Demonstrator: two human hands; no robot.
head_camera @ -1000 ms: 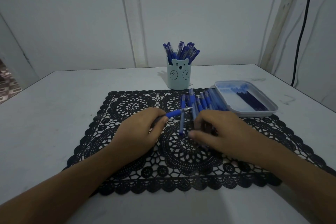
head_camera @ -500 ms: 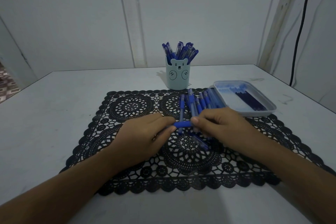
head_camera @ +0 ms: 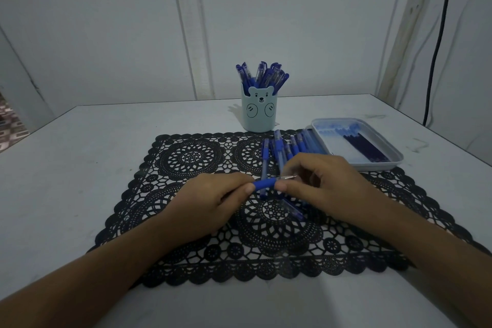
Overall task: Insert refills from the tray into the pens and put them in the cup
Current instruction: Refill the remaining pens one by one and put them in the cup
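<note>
Both hands sit over the middle of the black lace mat (head_camera: 202, 221), w/ one pen (head_camera: 266, 183) held between them. Left hand (head_camera: 210, 202) is curled nearly closed, thumb & fingertips pinching the pen just behind its blue grip; rest of the barrel is hidden inside the hand. Right hand (head_camera: 319, 184) is loosely curled, thumb & forefinger pinched on the front end of the blue grip, other fingers arched above. Pen lies roughly level, its metal tip (head_camera: 291, 176) poking out past the right thumb, pointing toward the mat's right side & slightly away from the person.

Loose pens (head_camera: 290, 145) lie in a row on the mat's far edge, right of centre, partly hidden behind the right hand. One more clear pen piece (head_camera: 292, 210) lies on the mat under the right hand, angled; can't tell exactly what part it is.

Cup (head_camera: 258, 112), pale blue w/ a bear face, stands upright just beyond the mat's far edge, near centre, touching or nearly touching it; it's packed w/ blue capped pens (head_camera: 262, 74) sticking up.

Tray (head_camera: 394, 165), pale & shallow, sits at the mat's far right corner, its near edge overlapping the lace. Dark refills (head_camera: 364, 148) lie side by side in its right half.
</note>
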